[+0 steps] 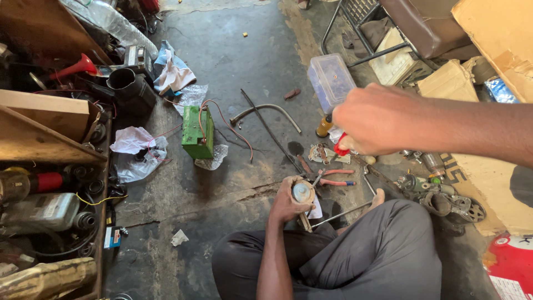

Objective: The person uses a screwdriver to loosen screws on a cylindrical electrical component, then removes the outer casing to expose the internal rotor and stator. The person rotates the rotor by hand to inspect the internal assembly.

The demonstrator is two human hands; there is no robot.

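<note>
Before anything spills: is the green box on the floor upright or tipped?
Upright. The green box stands on its base on the concrete floor, top facing up, wires trailing from it.

I sit on a cracked concrete floor (pixel 239 61); a green box (pixel 197 132) lies left of centre; pliers (pixel 333 179) near; bent hose (pixel 265 111) farther.

Two hands are at work here: the left hand (pixel 286 203) low at centre and the right hand (pixel 377 119) raised at upper right. One green box (pixel 197 132) sits left of centre, one clear plastic container (pixel 331 80) above centre, one red horn (pixel 78 66) upper left, one pair of red-handled pliers (pixel 333 178) near centre, and two crumpled plastic wrappers (pixel 136 150) at left.
</note>
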